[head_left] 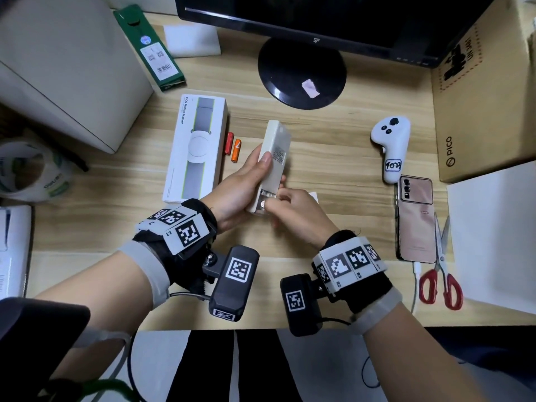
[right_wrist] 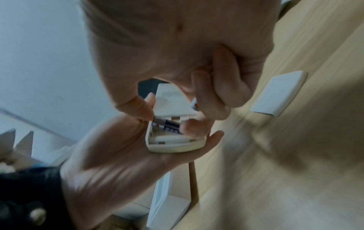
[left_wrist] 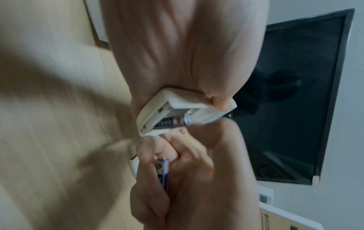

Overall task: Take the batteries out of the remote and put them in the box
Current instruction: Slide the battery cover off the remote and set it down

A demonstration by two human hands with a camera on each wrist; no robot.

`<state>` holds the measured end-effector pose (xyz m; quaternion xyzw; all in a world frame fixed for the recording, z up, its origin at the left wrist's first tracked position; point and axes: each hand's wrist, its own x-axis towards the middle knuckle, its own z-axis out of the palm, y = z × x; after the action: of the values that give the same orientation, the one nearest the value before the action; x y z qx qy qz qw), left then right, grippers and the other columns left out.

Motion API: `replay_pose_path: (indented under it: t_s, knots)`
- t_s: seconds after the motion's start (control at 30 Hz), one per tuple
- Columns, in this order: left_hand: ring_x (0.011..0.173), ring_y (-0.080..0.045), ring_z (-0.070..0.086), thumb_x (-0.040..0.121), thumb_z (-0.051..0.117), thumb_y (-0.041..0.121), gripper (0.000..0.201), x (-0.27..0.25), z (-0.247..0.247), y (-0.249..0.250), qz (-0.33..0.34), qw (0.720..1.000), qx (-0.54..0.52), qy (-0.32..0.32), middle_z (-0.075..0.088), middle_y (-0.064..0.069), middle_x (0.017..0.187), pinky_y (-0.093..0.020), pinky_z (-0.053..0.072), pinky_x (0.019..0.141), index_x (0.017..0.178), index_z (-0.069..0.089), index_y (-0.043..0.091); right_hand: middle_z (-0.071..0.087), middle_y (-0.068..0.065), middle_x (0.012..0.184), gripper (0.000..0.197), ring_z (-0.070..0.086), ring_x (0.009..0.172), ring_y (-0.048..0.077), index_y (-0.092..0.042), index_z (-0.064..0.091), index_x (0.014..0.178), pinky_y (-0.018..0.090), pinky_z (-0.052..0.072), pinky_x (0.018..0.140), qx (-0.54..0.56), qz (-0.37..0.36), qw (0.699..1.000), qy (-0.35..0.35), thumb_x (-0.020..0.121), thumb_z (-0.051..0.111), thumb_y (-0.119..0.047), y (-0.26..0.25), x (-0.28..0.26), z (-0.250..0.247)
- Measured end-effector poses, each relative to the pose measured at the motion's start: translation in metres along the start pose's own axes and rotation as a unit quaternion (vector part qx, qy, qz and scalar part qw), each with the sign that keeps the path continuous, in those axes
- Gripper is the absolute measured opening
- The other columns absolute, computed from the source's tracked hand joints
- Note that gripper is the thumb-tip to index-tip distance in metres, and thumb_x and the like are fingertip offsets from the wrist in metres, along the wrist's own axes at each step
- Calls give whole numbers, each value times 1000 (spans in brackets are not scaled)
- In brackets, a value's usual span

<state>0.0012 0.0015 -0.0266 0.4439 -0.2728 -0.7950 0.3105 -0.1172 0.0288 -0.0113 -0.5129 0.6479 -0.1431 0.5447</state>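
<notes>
My left hand grips the cream remote above the desk, back side up, with its battery compartment uncovered at the near end. One dark battery still lies in the compartment. The thumb and a finger of my right hand touch that battery. The other fingers of this hand curl round a second blue battery, whose tip shows in the right wrist view. The white PICO box lies shut, flat on the desk, left of the remote.
Two orange-red batteries lie beside the box. The remote's cover lies on the desk right of my hands. Further right are a white controller, a phone, scissors and a cardboard carton. A monitor stand is behind.
</notes>
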Motion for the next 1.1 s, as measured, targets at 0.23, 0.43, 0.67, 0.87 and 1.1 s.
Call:
replay_pose_path:
  t_s: [0.23,0.43,0.67,0.87,1.1]
  knots:
    - [78,-18,53,101,28,35,21,0,-3,4,6,998,-59,30,52,-8,90,-24,54,56,111,46,29,54,11,61,25,28,30,4,-9,53,99,16,22,36,200,-4,980,10,92,31,-17,9,-2,3]
    - [75,-19,55,100,29,38,24,-2,-4,-1,-11,997,-69,33,55,-9,92,-27,55,56,116,44,29,48,8,58,20,25,26,3,-13,52,79,14,17,32,281,17,956,76,92,38,-9,12,5,9]
    - [75,-17,60,100,31,39,28,-5,-12,-4,-4,998,-37,59,61,-8,90,-31,54,65,121,45,28,45,-10,38,23,35,29,0,-17,48,66,11,27,33,263,27,955,138,85,61,-10,30,17,-6]
    - [78,-16,60,100,29,39,35,-6,-16,4,12,997,-8,73,60,-8,93,-30,54,67,132,39,28,59,-5,60,10,57,60,10,-12,61,79,18,44,59,80,36,979,182,88,57,-15,38,46,-36]
    - [75,-16,60,100,30,39,41,-3,-15,9,14,997,-11,81,61,-8,89,-25,55,62,138,38,23,61,-9,65,8,57,69,13,-16,68,75,23,40,61,-136,52,978,146,80,61,-18,38,67,-39]
